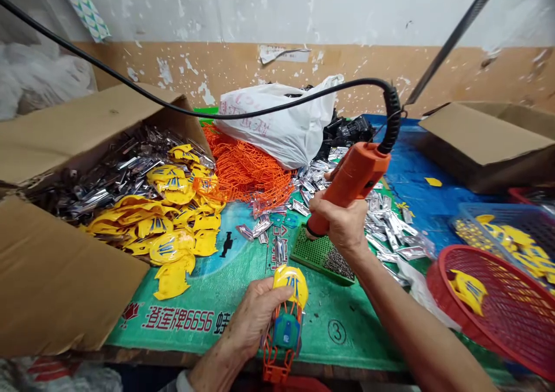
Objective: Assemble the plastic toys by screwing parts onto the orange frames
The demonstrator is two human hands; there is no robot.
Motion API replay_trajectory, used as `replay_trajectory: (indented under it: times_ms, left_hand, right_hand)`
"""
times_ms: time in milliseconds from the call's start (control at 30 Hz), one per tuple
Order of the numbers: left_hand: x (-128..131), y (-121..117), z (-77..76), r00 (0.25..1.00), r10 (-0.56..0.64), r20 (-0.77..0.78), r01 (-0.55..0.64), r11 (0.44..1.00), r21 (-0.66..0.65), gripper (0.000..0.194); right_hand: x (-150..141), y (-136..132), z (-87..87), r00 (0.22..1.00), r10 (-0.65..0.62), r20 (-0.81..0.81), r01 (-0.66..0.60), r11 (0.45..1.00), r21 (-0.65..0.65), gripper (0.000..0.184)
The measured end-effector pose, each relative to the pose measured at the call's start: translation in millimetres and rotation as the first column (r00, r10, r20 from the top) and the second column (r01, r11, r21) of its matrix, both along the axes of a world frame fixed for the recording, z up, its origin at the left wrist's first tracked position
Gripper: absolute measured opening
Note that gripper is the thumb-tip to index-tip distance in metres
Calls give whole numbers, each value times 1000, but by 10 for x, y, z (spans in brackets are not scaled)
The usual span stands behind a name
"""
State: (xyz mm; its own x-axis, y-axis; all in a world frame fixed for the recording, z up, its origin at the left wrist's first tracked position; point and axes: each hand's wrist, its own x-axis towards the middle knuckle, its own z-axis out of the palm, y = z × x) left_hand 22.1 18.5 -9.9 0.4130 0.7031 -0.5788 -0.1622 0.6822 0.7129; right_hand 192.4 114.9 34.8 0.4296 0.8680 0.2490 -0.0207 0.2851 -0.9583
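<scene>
Left hand (pixel 254 317) closed around a yellow-capped orange plastic cage (pixel 284 322) at six o'clock; right hand (pixel 340 224) gripping an orange electric screwdriver (pixel 351 178), tip near a green screw tray (pixel 323 256) at five o'clock.

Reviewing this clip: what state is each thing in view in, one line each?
Left hand: closed around the yellow-capped orange plastic lattice assembly.
Right hand: wrapped around the orange corded electric screwdriver.
Orange corded electric screwdriver: tilted, lower end down beside the green perforated tray.
Brown cardboard box: flaps open, filled with silver and yellow pieces.
White plastic bag: bulging, lying behind the orange lattice.
Red round mesh basket: holding a yellow piece.
</scene>
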Motion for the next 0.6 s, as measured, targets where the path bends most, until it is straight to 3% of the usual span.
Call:
replay_trajectory:
  times_ms: [600]
  left_hand:
    - [7, -3, 5, 1000, -10, -6, 10, 1000, -2, 33]
  right_hand:
    - [-8, 39, -22, 994, -87, 58, 87, 996, 1, 16]
